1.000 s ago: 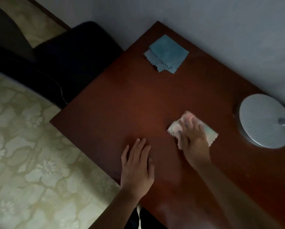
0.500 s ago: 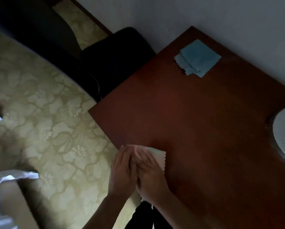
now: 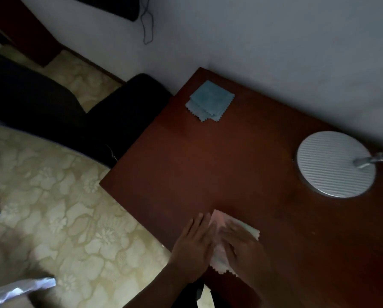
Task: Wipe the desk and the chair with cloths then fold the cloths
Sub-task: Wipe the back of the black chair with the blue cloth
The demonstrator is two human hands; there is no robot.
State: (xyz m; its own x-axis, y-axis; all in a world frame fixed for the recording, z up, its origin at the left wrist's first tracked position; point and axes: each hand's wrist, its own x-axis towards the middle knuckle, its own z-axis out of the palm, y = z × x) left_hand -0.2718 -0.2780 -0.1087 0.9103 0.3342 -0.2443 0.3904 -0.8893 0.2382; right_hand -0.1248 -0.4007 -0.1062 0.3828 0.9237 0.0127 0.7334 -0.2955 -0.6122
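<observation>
now pale cloth (image 3: 217,261) lies flat under both hands' fingers (image 3: 232,230).

- Desks: one, a reddish-brown wooden desk (image 3: 241,165), set against the wall.
- Chairs: one, a dark chair (image 3: 128,112), just beside the desk's left edge.
- Cloths: two. One blue cloth (image 3: 210,101), folded, lies near the desk's far corner; one pale cloth (image 3: 230,225) lies at the near edge.
- Hands: two, a left hand (image 3: 192,247) and a right hand (image 3: 244,247), both flat on the pale cloth.
- Round ribbed metal bases: one, the lamp base (image 3: 335,163), at the desk's right.
</observation>
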